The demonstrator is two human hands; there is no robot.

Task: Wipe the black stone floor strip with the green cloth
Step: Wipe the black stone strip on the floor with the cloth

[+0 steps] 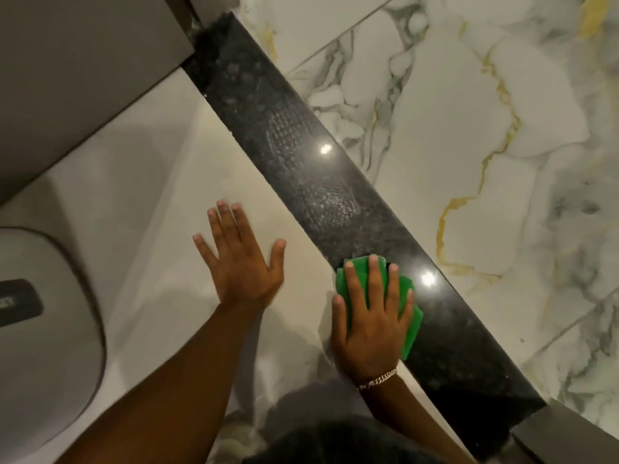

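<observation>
A black stone floor strip (301, 155) runs diagonally from the top centre to the lower right. Dusty shoe prints mark its middle stretch. My right hand (371, 326) lies flat with spread fingers on the green cloth (411, 324), pressing it onto the near part of the strip at its left edge. A chain bracelet is on that wrist. My left hand (243, 259) rests flat and empty on the pale tile left of the strip, fingers apart.
White marble tiles with grey and gold veins (469, 128) lie right of the strip. A grey door or panel (77, 72) stands at upper left. A grey rounded bin lid (43, 329) sits at the left edge. A grey frame piece (569, 433) meets the strip's near end.
</observation>
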